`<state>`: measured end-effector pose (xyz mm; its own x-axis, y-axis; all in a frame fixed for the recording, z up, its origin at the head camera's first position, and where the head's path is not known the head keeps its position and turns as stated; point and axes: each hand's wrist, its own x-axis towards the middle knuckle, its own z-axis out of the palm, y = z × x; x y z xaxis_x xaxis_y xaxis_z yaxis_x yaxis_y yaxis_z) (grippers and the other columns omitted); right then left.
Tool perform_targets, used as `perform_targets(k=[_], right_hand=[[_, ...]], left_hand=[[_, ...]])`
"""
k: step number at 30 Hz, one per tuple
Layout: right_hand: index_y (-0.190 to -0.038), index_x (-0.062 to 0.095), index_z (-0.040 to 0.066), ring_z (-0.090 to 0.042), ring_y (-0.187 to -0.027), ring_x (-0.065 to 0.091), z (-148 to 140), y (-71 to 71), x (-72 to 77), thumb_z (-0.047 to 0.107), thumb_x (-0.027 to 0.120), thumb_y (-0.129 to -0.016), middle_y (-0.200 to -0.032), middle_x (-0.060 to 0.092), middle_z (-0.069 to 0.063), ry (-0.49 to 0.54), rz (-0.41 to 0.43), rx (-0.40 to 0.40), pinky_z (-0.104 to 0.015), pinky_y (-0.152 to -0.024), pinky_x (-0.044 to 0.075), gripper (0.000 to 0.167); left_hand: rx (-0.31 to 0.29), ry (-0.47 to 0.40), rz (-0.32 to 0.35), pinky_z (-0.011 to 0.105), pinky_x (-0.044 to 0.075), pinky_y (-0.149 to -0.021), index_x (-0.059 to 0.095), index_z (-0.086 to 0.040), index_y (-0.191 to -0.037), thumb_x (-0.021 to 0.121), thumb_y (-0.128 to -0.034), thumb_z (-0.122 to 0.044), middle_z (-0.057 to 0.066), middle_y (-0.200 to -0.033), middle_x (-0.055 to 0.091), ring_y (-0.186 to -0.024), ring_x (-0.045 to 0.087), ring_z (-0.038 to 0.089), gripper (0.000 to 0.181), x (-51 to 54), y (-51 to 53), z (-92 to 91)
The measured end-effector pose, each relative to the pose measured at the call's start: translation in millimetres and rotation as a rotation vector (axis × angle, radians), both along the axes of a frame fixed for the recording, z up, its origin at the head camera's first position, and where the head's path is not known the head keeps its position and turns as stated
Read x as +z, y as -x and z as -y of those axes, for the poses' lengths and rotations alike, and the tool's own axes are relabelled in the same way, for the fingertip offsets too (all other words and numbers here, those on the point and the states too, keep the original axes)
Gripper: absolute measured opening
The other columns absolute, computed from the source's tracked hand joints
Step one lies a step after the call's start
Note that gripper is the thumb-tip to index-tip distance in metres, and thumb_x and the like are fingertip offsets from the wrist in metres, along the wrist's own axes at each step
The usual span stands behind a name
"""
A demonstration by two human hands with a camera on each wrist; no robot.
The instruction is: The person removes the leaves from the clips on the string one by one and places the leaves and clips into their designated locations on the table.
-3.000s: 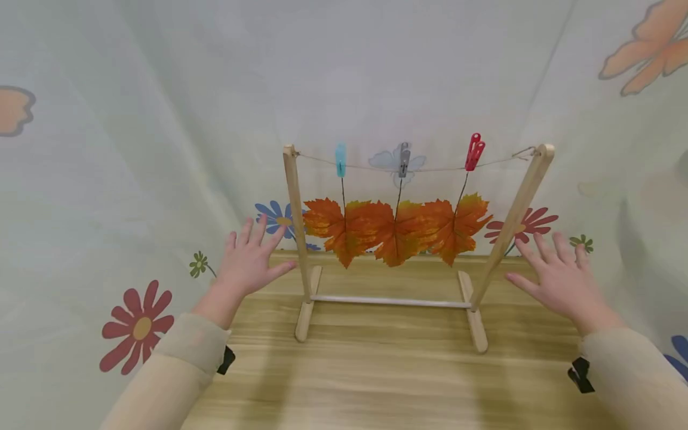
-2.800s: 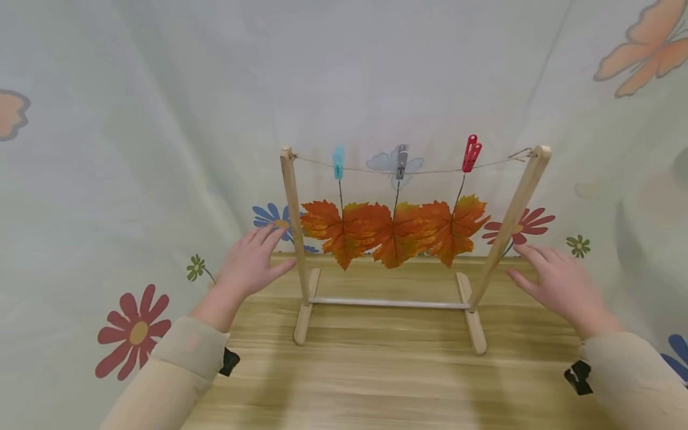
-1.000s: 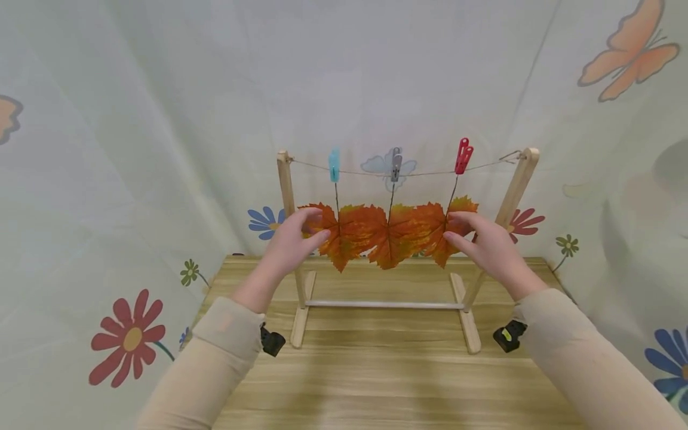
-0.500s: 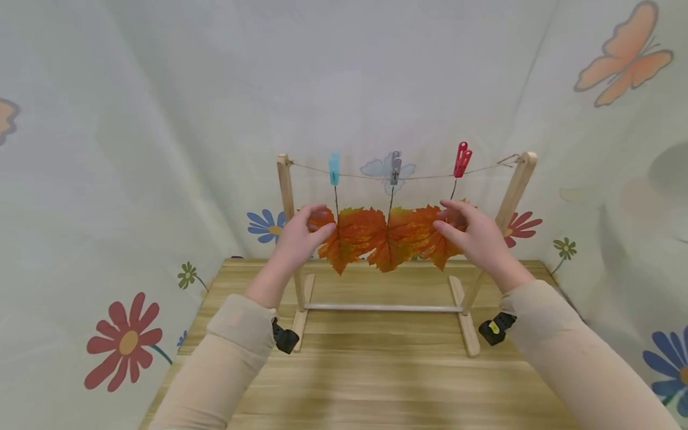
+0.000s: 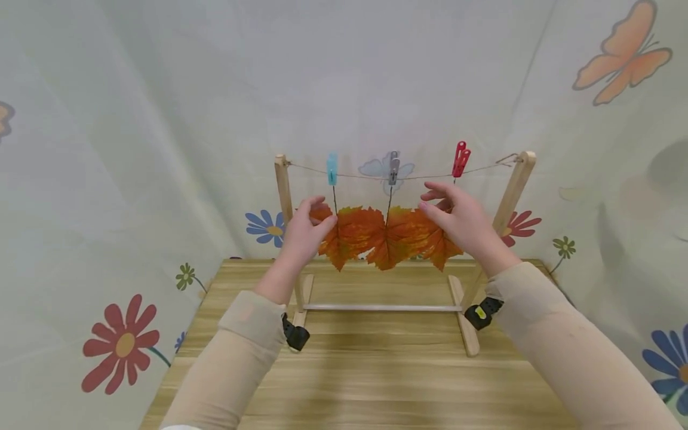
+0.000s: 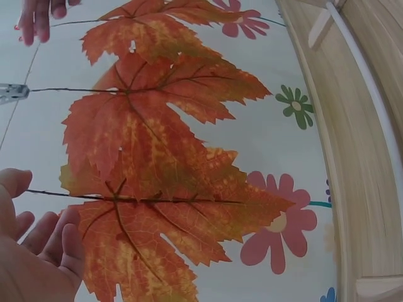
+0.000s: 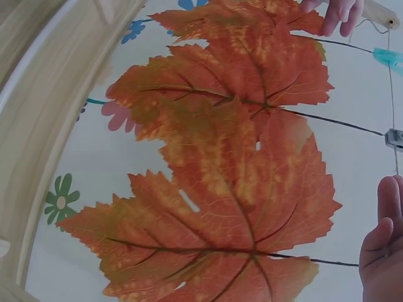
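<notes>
Our left grip [image 5: 303,236] is hovering with thumb and curved fingers held apart, pinching nothing that we are able to make out, in front of the outer upper part of the left leaf [image 5: 341,248]. Our right grip [image 5: 462,221] is hovering a little higher, its thumb and fingers likewise parted, hiding much of the right leaf [image 5: 439,251]. Whether either grip is touching its leaf, we cannot tell.

We are judging that the stems matter most: in the left wrist view the left stem [image 6: 50,194] is appearing between our thumb and fingers, the thumb being on the side toward the middle leaf [image 5: 386,245], while the right stem [image 7: 334,262] is disappearing behind our right grip. All 3 leaves are hanging side by side, overlapping at their edges, long axes running roughly upright, tips pointing down. The middle leaf is lying between our 2 grips, its stem being nearer the right.

Above our fingertips, the light-blue clip [image 5: 332,169], grey clip [image 5: 395,168] and red clip [image 5: 460,160] are holding the stems on the string [image 5: 424,178]. Farthest off, the flowered cloth [image 5: 344,71] is forming the backdrop.
</notes>
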<state>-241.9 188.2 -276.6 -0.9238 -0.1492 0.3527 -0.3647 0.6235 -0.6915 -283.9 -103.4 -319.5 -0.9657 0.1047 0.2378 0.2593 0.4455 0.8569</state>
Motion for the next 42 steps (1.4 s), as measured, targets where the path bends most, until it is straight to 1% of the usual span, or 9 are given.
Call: perform_targets(k=[6,10,13,20,25,28,32,35,42], right_hand=[[-0.137,0.047,0.012,-0.021,-0.094,0.055,6.5,1.4,6.5,0.034,0.056,-0.094,-0.120,0.059,-0.007,0.017,-0.004,-0.007,-0.035,-0.077,0.046,0.050],[-0.136,0.048,0.013,-0.019,-0.090,0.055,10.5,3.8,9.1,0.034,0.057,-0.093,-0.119,0.060,-0.004,0.026,-0.029,-0.008,-0.032,-0.074,0.046,0.049],[-0.136,0.049,0.015,-0.017,-0.087,0.056,14.9,5.4,11.1,0.036,0.058,-0.093,-0.119,0.061,-0.002,0.030,-0.047,-0.007,-0.030,-0.069,0.046,0.049],[-0.136,0.051,0.015,-0.017,-0.079,0.056,20.8,6.5,22.1,0.032,0.058,-0.093,-0.118,0.062,-0.002,0.036,-0.058,-0.012,-0.025,-0.061,0.045,0.047],[-0.135,0.052,0.016,-0.017,-0.073,0.056,25.9,6.5,37.4,0.033,0.058,-0.093,-0.117,0.062,0.000,0.025,-0.093,-0.004,-0.025,-0.056,0.042,0.046],[-0.135,0.052,0.017,-0.016,-0.074,0.056,30.5,4.5,46.1,0.034,0.058,-0.093,-0.117,0.061,0.002,0.037,-0.101,0.018,-0.027,-0.057,0.041,0.046],[-0.135,0.052,0.017,-0.014,-0.076,0.056,36.2,2.2,54.1,0.035,0.057,-0.093,-0.117,0.061,0.004,0.049,-0.088,0.034,-0.030,-0.058,0.041,0.047],[-0.135,0.052,0.018,-0.015,-0.078,0.058,40.6,2.5,56.9,0.035,0.057,-0.093,-0.118,0.061,0.004,0.060,-0.064,0.049,-0.029,-0.056,0.042,0.046],[-0.135,0.053,0.019,-0.016,-0.077,0.059,51.1,5.8,57.3,0.033,0.058,-0.093,-0.119,0.061,0.004,0.089,-0.039,0.093,-0.029,-0.048,0.038,0.044]], left_hand=[[-0.008,-0.029,0.001,0.037,0.049,-0.080,0.042,-0.016,-0.138,0.058,-0.0935,-0.027,0.000,-0.130,0.051,-0.101,0.053,0.020,0.048,3.6,-1.4,-4.1],[-0.017,-0.096,0.003,0.036,0.051,-0.072,0.042,-0.016,-0.138,0.056,-0.0948,-0.024,-0.002,-0.128,0.052,-0.096,0.053,0.019,0.046,11.7,0.2,-8.3],[-0.008,-0.152,0.008,0.036,0.053,-0.063,0.043,-0.017,-0.137,0.056,-0.0945,-0.022,-0.002,-0.125,0.052,-0.090,0.053,0.023,0.045,16.7,1.8,-10.9],[0.010,-0.242,0.036,0.030,0.052,-0.056,0.049,-0.013,-0.130,0.059,-0.0929,-0.020,0.002,-0.118,0.055,-0.085,0.058,0.030,0.039,17.8,5.8,-18.2],[0.022,-0.242,0.063,0.029,0.052,-0.055,0.054,-0.009,-0.119,0.059,-0.0930,-0.019,0.006,-0.106,0.057,-0.084,0.058,0.031,0.028,14.5,7.5,-20.4],[0.022,-0.243,0.072,0.030,0.053,-0.056,0.053,-0.009,-0.119,0.059,-0.0932,-0.020,0.005,-0.108,0.056,-0.086,0.058,0.032,0.028,12.4,8.9,-20.5],[0.018,-0.206,0.059,0.031,0.053,-0.057,0.053,-0.011,-0.120,0.058,-0.0937,-0.021,0.003,-0.112,0.056,-0.083,0.059,0.026,0.029,10.5,10.5,-22.7],[0.019,-0.172,0.055,0.032,0.053,-0.058,0.054,-0.013,-0.118,0.057,-0.0942,-0.023,0.002,-0.111,0.056,-0.081,0.058,0.021,0.026,9.3,10.9,-24.4],[0.023,-0.160,0.050,0.034,0.053,-0.058,0.056,-0.013,-0.115,0.054,-0.0961,-0.022,0.005,-0.106,0.058,-0.079,0.056,0.022,0.021,6.5,11.2,-24.1]])
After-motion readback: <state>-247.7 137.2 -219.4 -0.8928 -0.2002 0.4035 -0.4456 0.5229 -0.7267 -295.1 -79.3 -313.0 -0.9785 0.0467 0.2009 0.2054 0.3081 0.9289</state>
